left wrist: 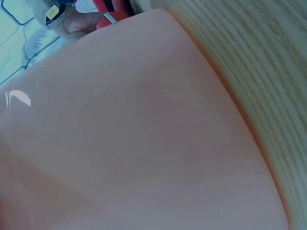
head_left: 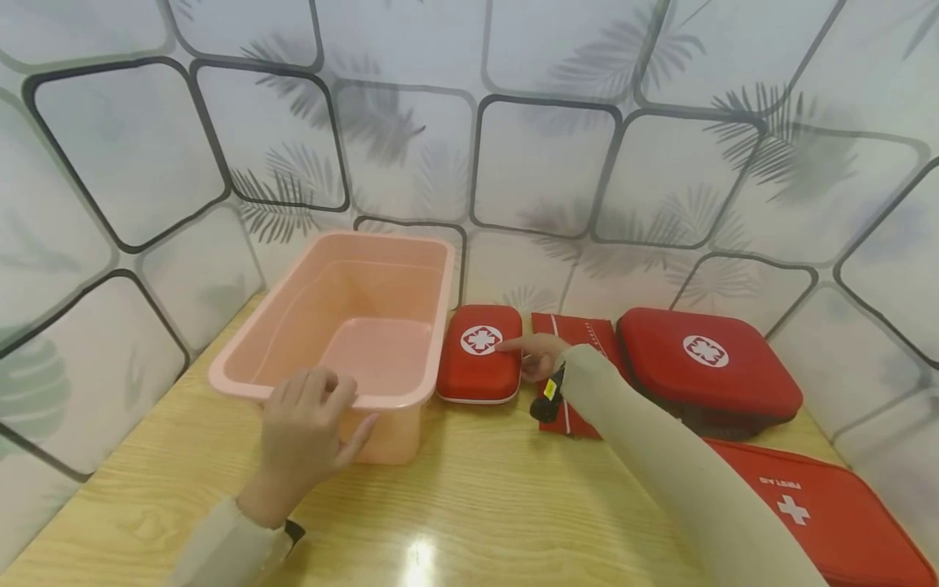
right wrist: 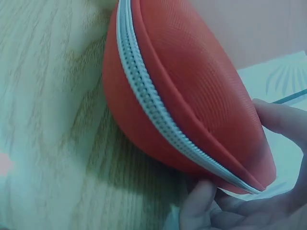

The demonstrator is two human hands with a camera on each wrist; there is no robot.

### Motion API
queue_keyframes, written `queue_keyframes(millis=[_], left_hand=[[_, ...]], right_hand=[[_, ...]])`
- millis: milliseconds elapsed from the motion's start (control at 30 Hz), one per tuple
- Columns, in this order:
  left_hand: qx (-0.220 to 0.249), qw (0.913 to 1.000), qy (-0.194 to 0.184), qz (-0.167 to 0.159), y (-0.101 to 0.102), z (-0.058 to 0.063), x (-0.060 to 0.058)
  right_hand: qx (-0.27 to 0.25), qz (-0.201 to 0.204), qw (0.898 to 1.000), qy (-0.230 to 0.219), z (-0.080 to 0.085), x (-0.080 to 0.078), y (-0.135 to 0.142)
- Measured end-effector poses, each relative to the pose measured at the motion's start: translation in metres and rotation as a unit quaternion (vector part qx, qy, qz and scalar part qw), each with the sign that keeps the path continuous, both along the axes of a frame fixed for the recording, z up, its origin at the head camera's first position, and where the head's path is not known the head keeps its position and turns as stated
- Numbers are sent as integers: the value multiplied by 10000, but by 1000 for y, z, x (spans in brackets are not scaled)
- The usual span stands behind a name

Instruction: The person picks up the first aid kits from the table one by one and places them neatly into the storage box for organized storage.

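Observation:
At the front rim of a pink plastic basin [head_left: 242, 390], my left hand [head_left: 297, 432] curls its fingers over the edge, thumb out to the right. The basin's smooth wall [left wrist: 144, 120] fills most of the left wrist view. Right of the basin is a small red zippered case [head_left: 480, 377] bearing a white round emblem. My right hand [head_left: 541, 355] grips this case by its right end, the index finger stretched over the lid. From the right wrist, the case [right wrist: 192, 86] shows its pale zipper, with one finger [right wrist: 280, 117] on top and another fingertip [right wrist: 199, 196] near the lower edge.
A flat red pouch [head_left: 550, 326] with a white stripe lies partly under my right forearm. Beyond it sit a larger red case [head_left: 741, 383] and a red first aid pouch [head_left: 844, 530]. A patterned wall covering [head_left: 543, 171] rises behind the wooden table [head_left: 440, 514].

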State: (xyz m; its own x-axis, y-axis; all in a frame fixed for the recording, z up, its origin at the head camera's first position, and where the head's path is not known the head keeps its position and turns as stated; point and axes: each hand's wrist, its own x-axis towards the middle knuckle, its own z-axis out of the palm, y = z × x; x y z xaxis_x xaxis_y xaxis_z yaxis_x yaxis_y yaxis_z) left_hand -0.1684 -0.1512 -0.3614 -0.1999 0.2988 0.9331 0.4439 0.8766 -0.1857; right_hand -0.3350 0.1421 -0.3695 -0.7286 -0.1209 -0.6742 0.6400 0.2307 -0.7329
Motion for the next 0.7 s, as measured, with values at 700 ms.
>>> queue_keyframes(millis=[700], left_hand=[[205, 9971, 725, -57, 6, -3, -6]], right_hand=[[-968, -705, 9925, -255, -10, 3, -1]])
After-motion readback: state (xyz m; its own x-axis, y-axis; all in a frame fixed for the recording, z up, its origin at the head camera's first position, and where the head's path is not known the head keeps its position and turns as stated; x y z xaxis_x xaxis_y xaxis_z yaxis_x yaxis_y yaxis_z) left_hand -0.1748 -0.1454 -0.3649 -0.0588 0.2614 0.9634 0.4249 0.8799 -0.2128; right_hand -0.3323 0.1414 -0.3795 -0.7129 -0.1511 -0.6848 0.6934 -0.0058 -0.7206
